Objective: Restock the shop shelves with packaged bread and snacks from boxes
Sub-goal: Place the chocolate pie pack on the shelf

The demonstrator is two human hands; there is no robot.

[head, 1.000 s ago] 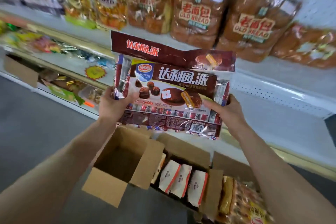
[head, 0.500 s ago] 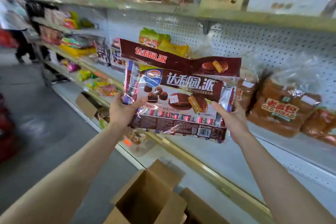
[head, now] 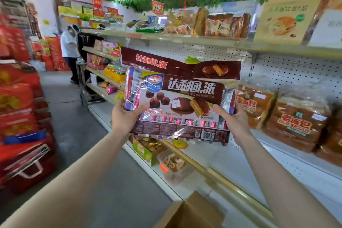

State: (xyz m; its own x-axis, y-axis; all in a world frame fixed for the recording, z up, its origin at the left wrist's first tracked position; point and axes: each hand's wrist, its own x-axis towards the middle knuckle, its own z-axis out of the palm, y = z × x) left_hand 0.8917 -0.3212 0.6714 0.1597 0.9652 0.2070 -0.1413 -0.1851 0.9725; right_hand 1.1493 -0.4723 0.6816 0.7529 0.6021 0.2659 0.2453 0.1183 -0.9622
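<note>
Brown chocolate-pie pack (head: pixel 185 102), second like pack (head: pixel 177 65) behind it, held in air before middle shelf (head: pixel 231 159). Left hand (head: pixel 125 116) grasps left edge, right hand (head: pixel 233 118) right edge; thumbs on front. Bread bags (head: pixel 296 126) on shelf, right. Cardboard box (head: pixel 190 213) below.

The fingers of the left hand (head: pixel 125 116) and right hand (head: pixel 233 123) are mostly hidden behind the chocolate pie pack (head: pixel 177 105). Below the right hand, the cardboard box (head: pixel 192 213) is cut off by the bottom edge. Far left of the left hand, the red stacked goods (head: pixel 20 109) are too blurred to read.
</note>
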